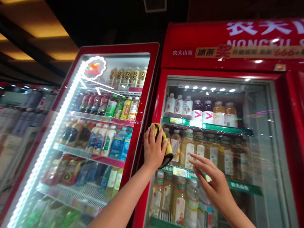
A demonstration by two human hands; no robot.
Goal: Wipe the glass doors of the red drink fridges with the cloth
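Observation:
My left hand (pixel 154 148) presses a yellow cloth with dark edging (pixel 169 151) against the red door frame of the right-hand drinks fridge (pixel 155 109), at its left side. The fingers lie over the folded cloth, which bunches out to the right of the hand. My right hand (pixel 211 175) is raised before the glass door (pixel 257 152) of the same fridge, with its fingers apart and nothing in them. Whether its fingertips touch the glass I cannot tell. Behind the glass, bottles of pale drink (pixel 188 147) stand on a shelf with a green front strip.
A second red-framed fridge (pixel 148 95) with several shelves of bottles stands to the left, a narrow dark gap between the two. Along its left edge runs a bright light strip (pixel 51 133). Blurred racks of goods (pixel 19 120) are at the far left.

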